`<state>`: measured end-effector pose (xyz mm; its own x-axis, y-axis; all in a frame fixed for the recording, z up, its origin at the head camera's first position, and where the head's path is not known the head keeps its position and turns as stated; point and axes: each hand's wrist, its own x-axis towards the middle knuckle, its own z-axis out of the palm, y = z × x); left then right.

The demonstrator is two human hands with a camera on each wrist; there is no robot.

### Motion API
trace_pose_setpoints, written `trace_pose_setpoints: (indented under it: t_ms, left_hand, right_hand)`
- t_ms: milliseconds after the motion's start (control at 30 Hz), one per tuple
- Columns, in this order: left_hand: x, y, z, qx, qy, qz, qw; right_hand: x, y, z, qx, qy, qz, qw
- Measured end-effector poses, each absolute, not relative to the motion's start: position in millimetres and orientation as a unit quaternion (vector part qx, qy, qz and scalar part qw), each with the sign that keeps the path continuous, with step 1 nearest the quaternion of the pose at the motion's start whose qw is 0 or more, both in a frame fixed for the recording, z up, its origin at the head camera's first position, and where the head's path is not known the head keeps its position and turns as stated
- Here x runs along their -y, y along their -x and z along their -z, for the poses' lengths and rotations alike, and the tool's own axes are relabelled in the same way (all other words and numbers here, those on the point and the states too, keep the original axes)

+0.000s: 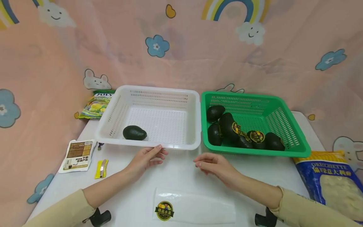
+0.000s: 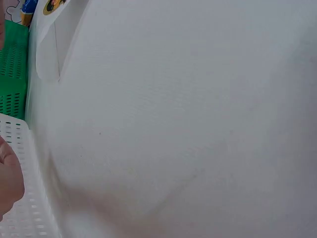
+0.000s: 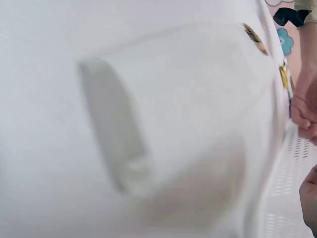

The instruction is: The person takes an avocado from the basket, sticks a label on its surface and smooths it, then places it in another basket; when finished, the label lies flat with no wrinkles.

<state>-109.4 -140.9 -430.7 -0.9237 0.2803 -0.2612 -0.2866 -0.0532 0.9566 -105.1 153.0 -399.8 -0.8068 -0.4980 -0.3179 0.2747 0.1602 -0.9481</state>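
Note:
Both bare hands hover over the white table. The left hand point(image 1: 148, 159) is at the front rim of a white plastic basket point(image 1: 161, 123), its index fingertip at the rim and its fingers relaxed. Inside that basket lies one dark green avocado point(image 1: 134, 133). The right hand point(image 1: 216, 167) is loosely curled with nothing in it, just in front of a green plastic basket point(image 1: 283, 132). Several avocados point(image 1: 228, 126) are bunched there, some bearing round black-and-gold labels point(image 1: 257, 136). Below the hands lies a whitish sheet point(image 1: 204, 208) with one such label point(image 1: 164, 211) at its left end.
At left are a green candy bag point(image 1: 97, 104), a white-and-brown pouch point(image 1: 77, 156) and a small yellow packet point(image 1: 101, 168). A blue-and-yellow orecchiette bag point(image 1: 331, 183) lies at right. A patterned pink cloth point(image 1: 184, 63) hangs behind the baskets.

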Motion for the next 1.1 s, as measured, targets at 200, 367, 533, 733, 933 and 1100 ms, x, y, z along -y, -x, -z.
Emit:
trace_pose_setpoints:
  t_ms: [200,367,533,733,933,1100]
  left_hand:
    - [146.4,114.8,432.0,-0.678,-0.022,-0.708,0.194]
    - [147.8,116.4,435.6,-0.677,-0.033,-0.709,0.193]
    - [145.8,113.7,438.2,-0.679,-0.032,-0.708,0.192]
    - [142.8,109.5,438.6,-0.681,-0.033,-0.707,0.189]
    - [142.4,109.2,437.1,-0.684,-0.036,-0.703,0.189]
    - [144.7,111.4,434.6,-0.686,-0.041,-0.703,0.183]
  right_hand:
    - [-86.3,171.0,333.4,-0.745,0.335,0.511,0.267]
    - [-30.8,244.8,304.3,-0.740,0.421,0.471,0.229]
    - [10.7,299.1,319.5,-0.767,0.409,0.430,0.245]
    - [44.3,309.7,366.3,-0.778,0.394,0.340,0.352]
    - [67.5,287.4,380.7,-0.761,0.408,0.250,0.438]
    - [79.0,279.0,378.4,-0.764,0.461,0.201,0.404]
